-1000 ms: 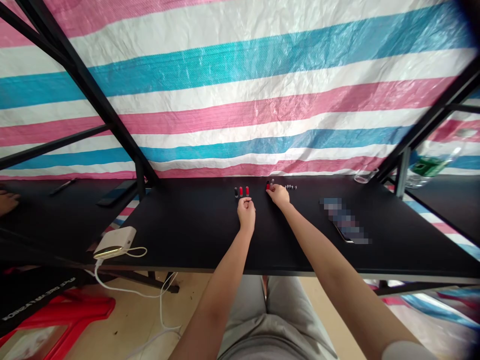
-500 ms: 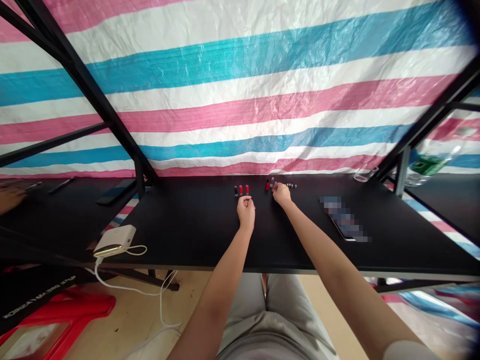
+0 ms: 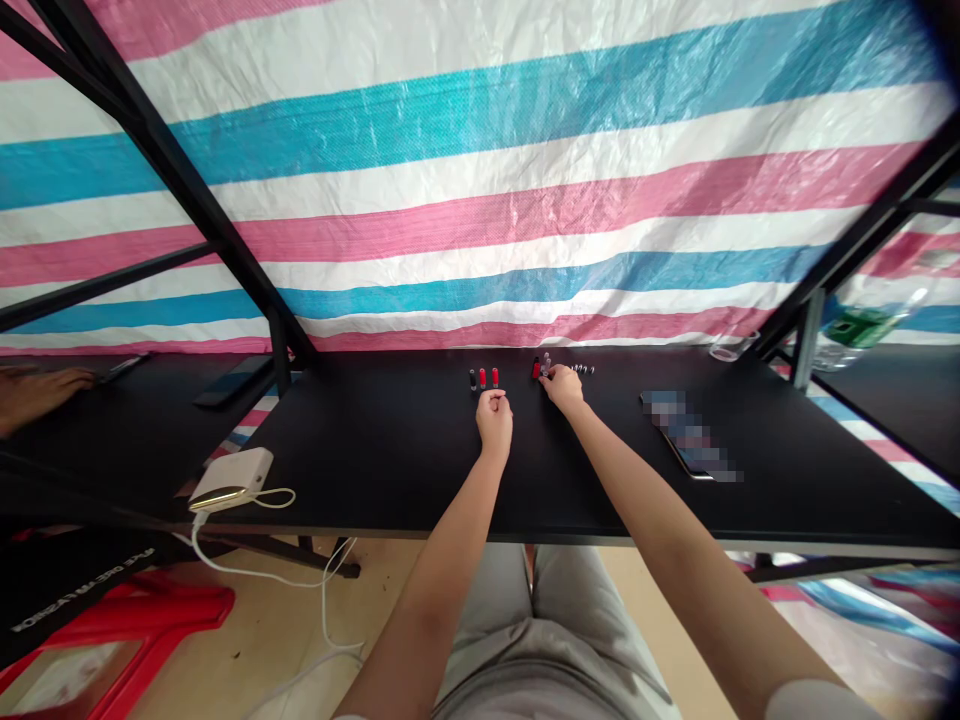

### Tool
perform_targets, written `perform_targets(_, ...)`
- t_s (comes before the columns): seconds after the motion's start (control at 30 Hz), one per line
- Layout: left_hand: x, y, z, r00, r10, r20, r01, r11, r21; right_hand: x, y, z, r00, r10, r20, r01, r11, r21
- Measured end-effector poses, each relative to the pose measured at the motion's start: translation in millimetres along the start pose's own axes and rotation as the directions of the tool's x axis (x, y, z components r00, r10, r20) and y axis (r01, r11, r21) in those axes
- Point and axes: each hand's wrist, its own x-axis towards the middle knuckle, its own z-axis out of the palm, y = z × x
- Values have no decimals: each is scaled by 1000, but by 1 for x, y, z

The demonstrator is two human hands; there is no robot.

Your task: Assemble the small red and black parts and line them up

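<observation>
My left hand is curled closed on the black table, just in front of a short row of small capped tubes: one black tube and two red tubes. Whatever it may hold is hidden by the fingers. My right hand reaches further back with thumb and fingertips pinched together beside a small red-and-black piece and some small clear pieces. What lies in the pinch is too small to name. Several small shiny pieces lie in a row to the right of that hand.
A phone lies to the right. A white power bank with a cable sits at the left edge. A clear cup stands at the back right, near a plastic bottle. Another person's hand rests at far left.
My right hand has shifted slightly left toward the small red-and-black piece. My left hand stays nearly still. The other person's hand has moved further into view from the left.
</observation>
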Motion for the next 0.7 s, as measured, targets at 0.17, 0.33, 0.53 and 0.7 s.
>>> perform_targets(0.17,-5,-1,1,967,231,105,-252,914,317,-25,-3,-9,1000,27,-11,-27,1000,2)
perform_targets(0.33,-3,6,-3,936,295,191,-351,755,554,-64,-3,0,937,-164,-307,268,903,336)
perform_targets(0.53,8,24,-2,971,121,205,-234,636,735,-76,0,8,928,-157,-339,304,843,443)
perform_targets(0.7,17,28,3,974,50,223,-209,586,782,-73,0,10,931,-184,-314,321,822,470)
